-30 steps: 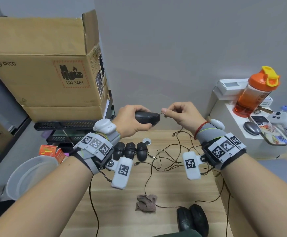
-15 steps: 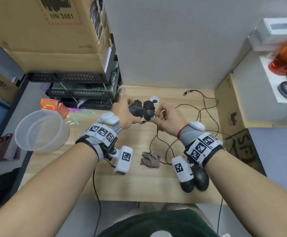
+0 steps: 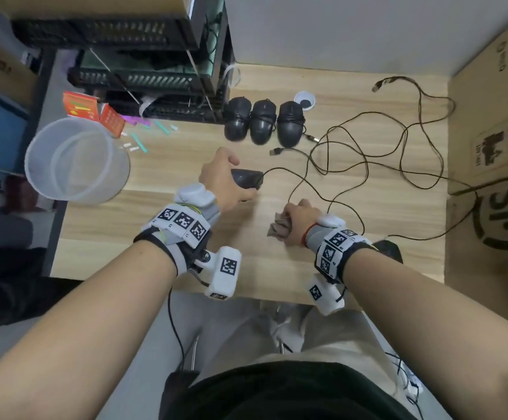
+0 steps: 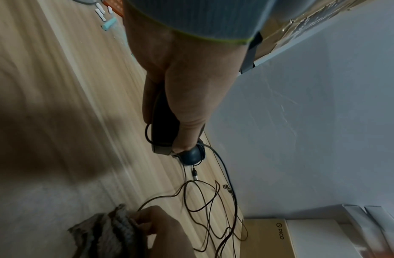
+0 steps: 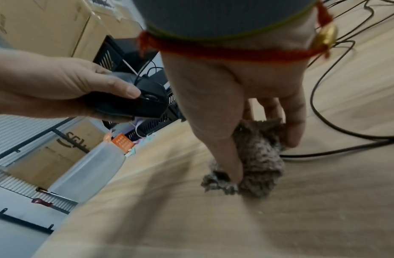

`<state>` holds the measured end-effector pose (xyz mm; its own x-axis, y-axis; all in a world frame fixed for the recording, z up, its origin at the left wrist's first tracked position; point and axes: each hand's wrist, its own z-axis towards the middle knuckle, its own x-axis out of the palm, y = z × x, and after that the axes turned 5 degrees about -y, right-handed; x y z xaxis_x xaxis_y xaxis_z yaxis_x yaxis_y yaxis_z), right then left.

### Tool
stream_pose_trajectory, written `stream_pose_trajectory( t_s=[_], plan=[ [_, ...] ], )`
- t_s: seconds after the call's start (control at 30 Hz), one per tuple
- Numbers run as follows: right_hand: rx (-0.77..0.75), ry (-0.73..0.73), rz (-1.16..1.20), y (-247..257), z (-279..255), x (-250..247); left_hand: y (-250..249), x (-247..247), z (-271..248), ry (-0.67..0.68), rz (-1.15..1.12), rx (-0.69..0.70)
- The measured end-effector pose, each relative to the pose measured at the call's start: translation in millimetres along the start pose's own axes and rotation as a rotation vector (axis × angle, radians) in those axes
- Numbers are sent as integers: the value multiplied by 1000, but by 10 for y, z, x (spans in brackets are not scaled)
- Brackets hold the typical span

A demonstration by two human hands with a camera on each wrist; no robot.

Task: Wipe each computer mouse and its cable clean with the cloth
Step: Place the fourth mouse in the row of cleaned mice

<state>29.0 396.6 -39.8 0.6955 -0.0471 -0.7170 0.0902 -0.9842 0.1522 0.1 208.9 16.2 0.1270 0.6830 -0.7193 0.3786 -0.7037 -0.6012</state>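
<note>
My left hand (image 3: 225,183) grips a black mouse (image 3: 246,180) just above the wooden table (image 3: 186,165); its thin cable (image 3: 295,174) trails off to the right. In the right wrist view the left hand (image 5: 59,83) has its thumb on top of the mouse (image 5: 145,99). My right hand (image 3: 299,218) lies lower right of the mouse and grips a crumpled grey-brown cloth (image 3: 278,230) on the table. The cloth (image 5: 258,157) bulges out between the fingers (image 5: 293,125). Three more black mice (image 3: 261,122) stand in a row at the back.
Loose cables (image 3: 398,147) sprawl over the table's right half. A translucent plastic tub (image 3: 73,159) hangs over the left edge. Black racks (image 3: 143,71) stand back left, cardboard boxes (image 3: 489,116) at the right. Another black mouse (image 3: 390,250) lies behind my right wrist.
My right hand let go of the cable, dropped to the table and took hold of the cloth. My left hand lowered the mouse. The head view tilted down.
</note>
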Motion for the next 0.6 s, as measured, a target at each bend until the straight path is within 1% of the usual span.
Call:
stream_pose_trajectory(
  t_s=[0.07, 0.17, 0.23, 0.3, 0.37, 0.43, 0.5, 0.6],
  plan=[
    [-35, 33, 131, 36, 2, -8, 46, 24, -21, -9, -6, -14],
    [-38, 7, 264, 127, -44, -144, 67, 9, -20, -19, 3, 6],
    [-79, -32, 364, 168, -158, -359, 37, -23, -1, -34, 7, 29],
    [-147, -121, 472, 208, -281, -627, 11, -66, 10, -53, 20, 40],
    [-201, -260, 579, 206, -419, -948, -67, -114, 4, -63, 44, 74],
    [-204, -408, 671, 180, -452, -1199, -134, -137, 13, -38, 40, 112],
    [-176, -521, 698, 122, -474, -1387, -258, -170, -19, -32, 17, 179],
    [-172, -514, 597, 92, -439, -1466, -438, -185, -50, -23, -17, 254]
  ],
)
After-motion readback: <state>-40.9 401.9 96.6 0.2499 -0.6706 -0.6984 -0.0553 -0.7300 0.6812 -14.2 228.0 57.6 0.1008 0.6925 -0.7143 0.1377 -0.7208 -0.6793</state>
